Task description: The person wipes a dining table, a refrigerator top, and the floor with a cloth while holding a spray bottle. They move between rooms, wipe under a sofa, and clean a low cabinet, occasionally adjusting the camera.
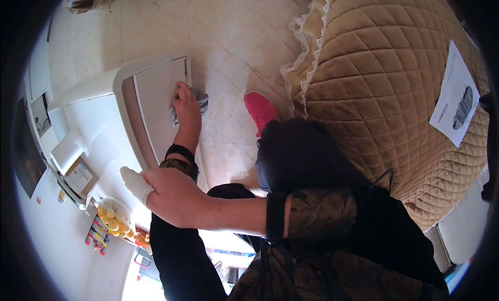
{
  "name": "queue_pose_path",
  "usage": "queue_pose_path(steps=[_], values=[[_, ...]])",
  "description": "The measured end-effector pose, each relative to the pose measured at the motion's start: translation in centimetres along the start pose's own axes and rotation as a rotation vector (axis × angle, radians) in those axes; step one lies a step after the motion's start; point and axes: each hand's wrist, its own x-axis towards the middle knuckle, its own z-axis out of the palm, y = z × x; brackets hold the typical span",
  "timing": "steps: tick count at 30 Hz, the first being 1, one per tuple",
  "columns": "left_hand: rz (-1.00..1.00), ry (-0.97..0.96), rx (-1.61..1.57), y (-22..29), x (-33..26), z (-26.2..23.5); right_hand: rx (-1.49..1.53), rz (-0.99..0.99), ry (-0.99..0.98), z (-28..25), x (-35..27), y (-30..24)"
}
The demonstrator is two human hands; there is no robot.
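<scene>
My left hand [186, 106] is closed on a grey cloth [200, 100], pressed to the white front panel [155, 99] of a low cabinet near its edge. Nearer to me, my right hand [174, 196] reaches across from the right, over my left forearm. A white, crumpled, cloth-like wad [136, 185] sticks out from its closed end. That hand's fingers are mostly hidden behind its back. Both wrists carry black bands below patterned sleeves.
A brown quilted cover [374, 57] with lace trim hangs at the right, a printed sheet [455, 96] on it. My pink shoe [261, 112] stands on the marbled floor [228, 51]. At left are a screen [27, 150], a small box [79, 175] and a bag of yellow round things [113, 218].
</scene>
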Motion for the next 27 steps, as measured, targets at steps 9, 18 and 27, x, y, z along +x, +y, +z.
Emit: queue_pose_path(steps=[9,18,27], values=[[0.011,0.031,0.003,-0.6,-0.3,-0.4,0.012,-0.009,0.004,0.3,0.1,0.1],[0.026,-0.062,-0.033,-0.2,0.2,-0.9,-0.002,-0.004,0.003,-0.2,0.0,-0.2],[0.169,0.473,-0.408,-5.6,0.1,-2.8,0.027,0.041,-0.04,0.4,0.0,0.1]])
